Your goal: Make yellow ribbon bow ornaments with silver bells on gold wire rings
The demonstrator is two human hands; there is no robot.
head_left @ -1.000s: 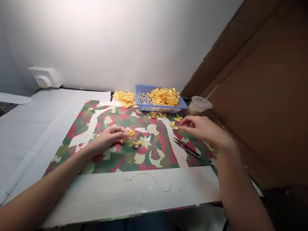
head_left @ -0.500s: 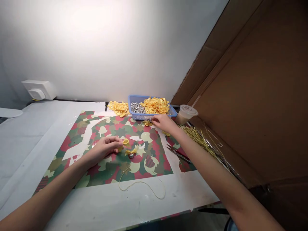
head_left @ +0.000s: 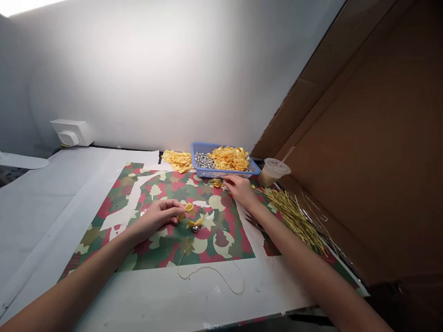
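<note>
- Yellow bow (head_left: 188, 208), mid-frame, is pinched in my left hand (head_left: 155, 220); I'd judge a light pinch best.
- Right hand (head_left: 241, 189) by the basket (head_left: 226, 174): grip unclear.

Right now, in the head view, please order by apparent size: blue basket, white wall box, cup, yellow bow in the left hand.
1. blue basket
2. white wall box
3. cup
4. yellow bow, in the left hand
The bow lies nearer the camera, yet looks smallest.
</note>
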